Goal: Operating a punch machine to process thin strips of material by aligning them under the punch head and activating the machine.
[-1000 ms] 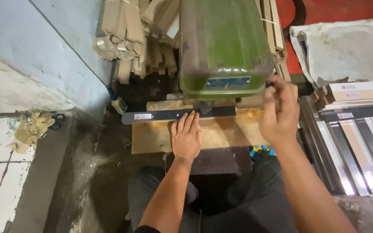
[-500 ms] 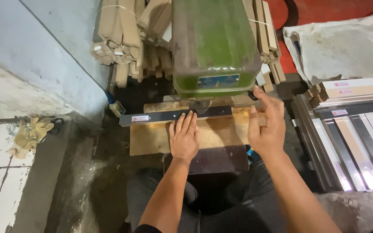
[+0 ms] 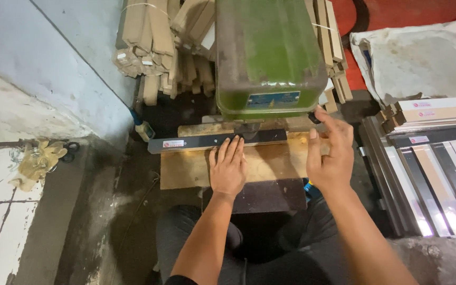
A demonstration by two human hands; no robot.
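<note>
A dark flat metal strip lies across a wooden work board beneath a green machine head. My left hand rests flat on the board, its fingertips pressing the strip's near edge just under the machine. My right hand hovers at the machine's right side with fingers spread, holding nothing, its fingertips close to a small dark knob. My dark-trousered legs sit below the board.
Bundles of wooden profiles lean against the blue-grey wall behind the machine. Stacked metal and wood strips lie on the right. A white sack sits at the upper right. Crumpled cloth gloves lie on the left ledge.
My right hand has dropped from the machine's upper right side to beside the board, fingers spread. My left hand stays on the strip.
</note>
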